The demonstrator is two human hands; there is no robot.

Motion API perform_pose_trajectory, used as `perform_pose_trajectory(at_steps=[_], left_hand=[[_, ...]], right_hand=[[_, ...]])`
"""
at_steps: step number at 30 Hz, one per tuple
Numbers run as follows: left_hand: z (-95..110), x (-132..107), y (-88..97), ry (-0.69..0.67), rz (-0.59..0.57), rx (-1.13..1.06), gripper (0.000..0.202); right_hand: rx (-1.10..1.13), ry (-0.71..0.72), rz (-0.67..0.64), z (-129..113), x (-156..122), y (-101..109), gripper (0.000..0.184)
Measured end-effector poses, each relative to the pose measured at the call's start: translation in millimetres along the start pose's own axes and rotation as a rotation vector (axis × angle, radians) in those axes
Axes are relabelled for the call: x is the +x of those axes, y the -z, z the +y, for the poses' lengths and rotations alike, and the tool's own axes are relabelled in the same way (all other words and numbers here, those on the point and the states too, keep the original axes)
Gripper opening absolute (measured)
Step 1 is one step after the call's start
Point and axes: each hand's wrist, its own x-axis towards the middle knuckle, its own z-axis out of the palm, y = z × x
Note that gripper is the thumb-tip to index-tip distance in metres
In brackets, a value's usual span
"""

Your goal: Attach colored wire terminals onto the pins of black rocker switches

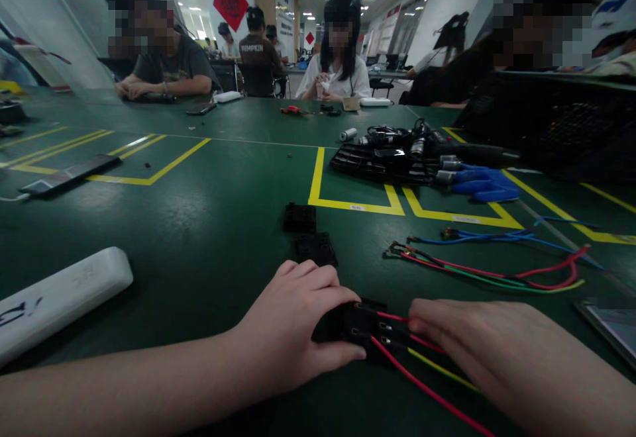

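Here, my left hand (pixel 298 318) grips a black block (pixel 354 328) over the green table (pixel 218 238), metal-lined slots in its face, red wires (pixel 422 380) and a yellow-green wire (pixel 442 369) trailing away; whether my curled right hand (pixel 472 331) pinches any, I can't tell.

Left hand (pixel 298 321) curled in a grip, right hand (pixel 470 331) near it, fingers (pixel 421 314) together

1. The left hand (pixel 298 321) shows bare, with rounded knuckles (pixel 309 267) across its top and a smooth thumb (pixel 340 356).
2. Below and left of the left hand, the left forearm (pixel 139 381) is bare, slim at the wrist (pixel 233 361) and broader toward the view's edge.
3. Right of the left hand, the right hand (pixel 462 331) and right forearm (pixel 576 371) appear equally bare.
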Motion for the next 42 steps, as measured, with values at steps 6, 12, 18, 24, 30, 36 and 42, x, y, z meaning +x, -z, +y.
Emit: perform_pose_trajectory(at_steps=[6,12,18,24,30,36,42], left_hand=[[0.1,1.2,0.3,0.002,-0.010,0.006,0.039],[1.7,1.6,2.7,0.015,-0.017,0.000,0.038],[0.2,2.9,3.3,-0.012,-0.026,-0.003,0.040],[-3.6,1.1,0.1,-0.061,-0.021,-0.004,0.042],[-5.2,1.7,-0.4,-0.069,-0.010,-0.011,0.043],[-4.9,0.0,-1.6,-0.080,0.011,-0.017,0.043],[-3.8,-0.8,-1.8,-0.070,0.016,-0.009,0.043]], right_hand=[[-0.057,0.091,0.303,-8.1,-0.2,6.6,0.035],[0.037,-0.189,0.509,5.8,-14.8,16.5,0.020],[0.141,-0.183,0.248,13.9,2.3,-2.1,0.029],[0.204,-0.116,0.170,13.2,5.7,-14.3,0.037],[0.254,-0.061,0.189,6.3,-1.3,9.0,0.030],[0.429,-0.157,-0.107,-3.2,-6.0,15.4,0.029],[0.297,-0.047,-0.015,-0.6,-19.5,4.5,0.026]])
